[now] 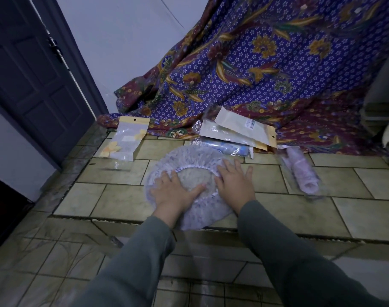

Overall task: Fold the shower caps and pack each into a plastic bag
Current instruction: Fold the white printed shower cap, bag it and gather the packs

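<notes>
Both my hands flat, fingers straight: left hand (174,191), right hand (233,182) pressing shower cap (190,165) onto floor (114,202). Risk: elastic rim springs back, fold slips on slick plastic.

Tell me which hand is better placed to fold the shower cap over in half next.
Probably the left hand: it lies flat across the shower cap's open middle and could anchor it, while the right hand rests on the elastic rim, ready to lift.

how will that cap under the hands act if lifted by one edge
The cap would probably flop and sag: it lies crumpled flat on the floor. It looks thin and translucent, so likely very light. Its gathered rim may spring back and undo a fold.
</notes>
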### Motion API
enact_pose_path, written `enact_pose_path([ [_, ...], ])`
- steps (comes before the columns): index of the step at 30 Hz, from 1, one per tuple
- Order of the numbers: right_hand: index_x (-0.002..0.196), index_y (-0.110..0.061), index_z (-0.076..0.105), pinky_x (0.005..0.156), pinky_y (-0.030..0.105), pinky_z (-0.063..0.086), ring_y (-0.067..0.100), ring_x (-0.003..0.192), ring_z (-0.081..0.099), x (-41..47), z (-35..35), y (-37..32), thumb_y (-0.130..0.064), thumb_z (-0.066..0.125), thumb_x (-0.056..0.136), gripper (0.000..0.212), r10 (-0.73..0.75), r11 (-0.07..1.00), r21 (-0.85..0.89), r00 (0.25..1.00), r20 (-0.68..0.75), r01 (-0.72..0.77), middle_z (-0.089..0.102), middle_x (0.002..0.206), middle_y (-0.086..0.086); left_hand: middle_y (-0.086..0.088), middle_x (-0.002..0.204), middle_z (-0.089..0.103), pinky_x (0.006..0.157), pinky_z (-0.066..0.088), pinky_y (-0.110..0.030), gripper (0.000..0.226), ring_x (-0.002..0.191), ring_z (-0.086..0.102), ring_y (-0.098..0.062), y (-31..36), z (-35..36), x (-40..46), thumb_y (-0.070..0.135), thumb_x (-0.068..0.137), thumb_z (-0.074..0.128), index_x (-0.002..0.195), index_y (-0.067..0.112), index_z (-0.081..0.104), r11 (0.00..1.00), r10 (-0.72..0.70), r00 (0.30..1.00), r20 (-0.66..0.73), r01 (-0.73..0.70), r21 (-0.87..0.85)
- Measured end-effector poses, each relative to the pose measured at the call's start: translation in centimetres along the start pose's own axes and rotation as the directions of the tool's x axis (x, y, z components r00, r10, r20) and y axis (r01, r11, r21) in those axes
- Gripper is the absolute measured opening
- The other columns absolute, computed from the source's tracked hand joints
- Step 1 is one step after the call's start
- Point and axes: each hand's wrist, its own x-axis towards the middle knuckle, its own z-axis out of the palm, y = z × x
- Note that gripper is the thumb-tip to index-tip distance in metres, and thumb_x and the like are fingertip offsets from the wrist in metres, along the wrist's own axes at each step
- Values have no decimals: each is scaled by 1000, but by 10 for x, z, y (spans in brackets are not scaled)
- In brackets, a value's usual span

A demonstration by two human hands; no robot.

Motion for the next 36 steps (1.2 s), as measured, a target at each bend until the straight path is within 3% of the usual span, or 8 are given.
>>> enact_pose_path([
  [4,129,-16,53,109,50,18,25,133,33,-9,-8,-28,-29,34,97,39,69,997,-27,997,-39,-70,46,141,3,-16,149,26,95,36,-43,94,127,36,-37,23,-29,-5,80,80,28,143,10,35,963,-160,987,31,149,223],
  [8,136,-10,45,114,50,9,32,142,18,-17,5,-44,-30,26,100,46,118,990,68,990,74,-123,31,151,11,-13,136,41,95,33,-47,65,121,38,-32,31,-39,-1,57,91,30,134,11,45,920,72,971,-230,25,392],
  [12,151,-19,16,117,44,-4,26,147,-3,-21,22,-25,-37,20,102,53,-33,991,136,993,109,18,5,160,4,-3,159,9,111,17,-51,72,145,6,-28,14,-15,23,61,92,31,150,22,15,886,426,900,-89,-395,244],
  [18,152,-24,7,116,35,-4,14,146,-4,-5,12,25,-45,25,101,58,-256,963,136,945,205,232,2,160,-6,0,159,-10,114,4,-53,92,147,-7,-21,-15,10,35,81,81,20,152,27,-5,976,203,979,8,-203,74],
  [23,150,-17,19,117,42,4,21,146,9,-8,0,15,-46,27,100,58,-97,994,59,993,62,94,18,158,2,-9,158,15,114,17,-50,73,144,13,-28,1,1,35,64,89,37,142,14,32,962,222,971,-86,-233,-141],
  [26,148,-23,26,116,46,4,20,146,11,-24,-1,-5,-49,24,99,56,-75,989,127,996,-46,80,23,157,-1,-5,156,24,114,16,-47,63,143,18,-25,3,-7,26,58,90,41,140,20,37,936,327,914,-241,-348,-52],
  [32,150,-36,1,114,53,-10,18,146,-13,-28,20,13,-76,12,82,80,-102,994,65,974,202,91,-11,159,-9,6,160,1,113,6,-50,90,146,-1,-16,-33,17,9,88,70,20,148,43,10,901,434,892,-125,-433,40],
  [36,149,-36,18,117,50,-2,15,146,0,-19,12,33,-69,39,86,74,-210,962,213,961,182,170,4,159,-10,5,156,21,110,14,-42,81,143,16,-16,-48,20,11,80,72,40,140,38,36,836,513,818,-260,-545,-67],
])
